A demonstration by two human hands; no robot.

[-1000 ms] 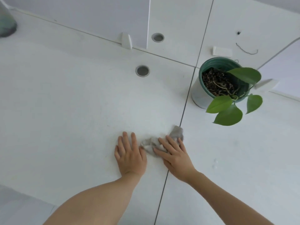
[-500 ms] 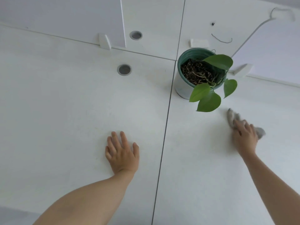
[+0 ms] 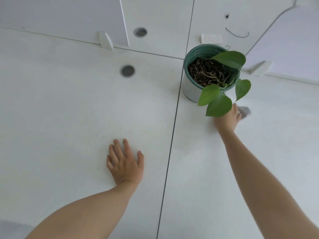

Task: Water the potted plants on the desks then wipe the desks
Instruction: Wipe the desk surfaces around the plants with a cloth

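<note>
Cloth (image 3: 245, 112) is the thing to watch: small grey rag, bunched, pressed to the counter (image 3: 69, 109) under the right hand (image 3: 226, 120), only a blurred bit showing past the fingertips.

Nearest: left hand (image 3: 125, 163) lies flat, fingers spread, palm down on the counter, holding nothing, just left of the dark seam (image 3: 172, 135) between two counter sections. It looks like a brace w/ body weight on it. If the surface is damp there, that palm could skid and throw the reach off.

Further out, right arm is stretched long across the seam, hand pressing down on the rag. Can't tell exactly how the fingers curl; they're partly hidden behind a leaf (image 3: 218, 106) that hangs over the knuckles.

Main risk, as I judge it: the potted plant (image 3: 209, 73) stands just beyond the right hand, very close. A wide swipe fwd or to the left could bump the pot, tip it, spill soil onto the part being cleaned, or tear a low leaf.

Beyond the pot: a small white block (image 3: 211, 38) and a loose dark thread (image 3: 237, 34) lie further from the right hand; a swipe could drag them along. Two round grommets (image 3: 127, 71) sit well ahead of the left hand.
</note>
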